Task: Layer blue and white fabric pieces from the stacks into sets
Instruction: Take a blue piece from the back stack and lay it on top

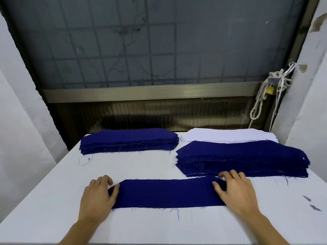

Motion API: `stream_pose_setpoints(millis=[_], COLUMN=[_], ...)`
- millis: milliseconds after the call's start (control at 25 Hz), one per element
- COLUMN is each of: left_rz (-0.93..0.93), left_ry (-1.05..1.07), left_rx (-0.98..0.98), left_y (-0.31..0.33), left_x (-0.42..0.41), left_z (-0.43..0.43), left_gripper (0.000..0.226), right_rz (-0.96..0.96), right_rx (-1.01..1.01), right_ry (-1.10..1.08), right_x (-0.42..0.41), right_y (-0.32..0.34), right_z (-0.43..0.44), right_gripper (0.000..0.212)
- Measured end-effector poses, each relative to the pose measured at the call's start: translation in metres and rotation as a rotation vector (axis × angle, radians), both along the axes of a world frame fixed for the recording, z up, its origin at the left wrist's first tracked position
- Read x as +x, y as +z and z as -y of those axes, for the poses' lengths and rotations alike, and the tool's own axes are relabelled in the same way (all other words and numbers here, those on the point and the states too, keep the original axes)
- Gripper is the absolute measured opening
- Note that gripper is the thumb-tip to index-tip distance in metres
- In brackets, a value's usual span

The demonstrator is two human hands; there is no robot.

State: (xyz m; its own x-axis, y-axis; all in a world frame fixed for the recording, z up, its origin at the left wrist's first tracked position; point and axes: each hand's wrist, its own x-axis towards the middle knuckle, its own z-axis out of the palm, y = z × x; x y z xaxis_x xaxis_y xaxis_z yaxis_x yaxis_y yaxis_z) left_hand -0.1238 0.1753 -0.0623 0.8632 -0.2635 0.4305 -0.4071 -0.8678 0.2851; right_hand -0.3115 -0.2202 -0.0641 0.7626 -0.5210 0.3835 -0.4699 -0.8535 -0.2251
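Single piece: one long dark-blue fabric strip with frayed edges (pixel 166 192) lies flat across the near middle of the white cloth-covered table (pixel 141 167), its length running left to right.
Left hand: the left hand (pixel 96 197) lies palm down at the strip's left end. The thumb rests on the blue cloth and the loosely bent fingers rest on the table just past it. It grasps nothing, only presses. A thin ring (pixel 97 181) sits on one finger.
Right hand: the right hand (pixel 236 191) covers the strip's right end, palm down, with the thumb spread onto the blue. Its fingers bend over the far corner, where a sliver of white shows. Whether they pinch the cloth cannot be told.
Forearms: both are bare and reach in from the near edge.
Blue stacks: two. One thick pile of dark-blue pieces (pixel 129 140) is at the far left. A wider dark-blue pile (pixel 242 156) is at the right, just beyond the right hand's fingers.
White stack: one pile of white fabric pieces (pixel 226 136), behind the right blue pile and touching it.
Scraps: two small grey bits (pixel 311 203) lie on the table at the right.
Behind: a brass padlock (pixel 270 90) hangs among white cords.
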Motion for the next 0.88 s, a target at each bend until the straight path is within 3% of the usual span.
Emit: stream_pose_setpoints(millis=[160,320,600,880], left_rz=[-0.03,-0.086,-0.233,-0.28], left_ry=[-0.034,-0.094,-0.159,-0.209], left_rx=[0.029,-0.024,-0.137,-0.191], left_y=[0.0,0.002,0.007,0.02], left_x=[0.001,-0.002,-0.01,-0.018], left_z=[-0.001,-0.001,-0.003,0.0], left_gripper=[0.03,0.035,0.023,0.041], right_rz=[-0.088,-0.067,0.008,-0.034], right_rx=[0.059,0.125,0.299,0.12], right_ry=[0.009,0.085,0.215,0.307], right_x=[0.001,-0.004,-0.014,-0.018], right_y=[0.004,0.013,0.022,0.026], right_z=[-0.001,-0.008,-0.012,-0.01], right_gripper=[0.036,0.019,0.043,0.039])
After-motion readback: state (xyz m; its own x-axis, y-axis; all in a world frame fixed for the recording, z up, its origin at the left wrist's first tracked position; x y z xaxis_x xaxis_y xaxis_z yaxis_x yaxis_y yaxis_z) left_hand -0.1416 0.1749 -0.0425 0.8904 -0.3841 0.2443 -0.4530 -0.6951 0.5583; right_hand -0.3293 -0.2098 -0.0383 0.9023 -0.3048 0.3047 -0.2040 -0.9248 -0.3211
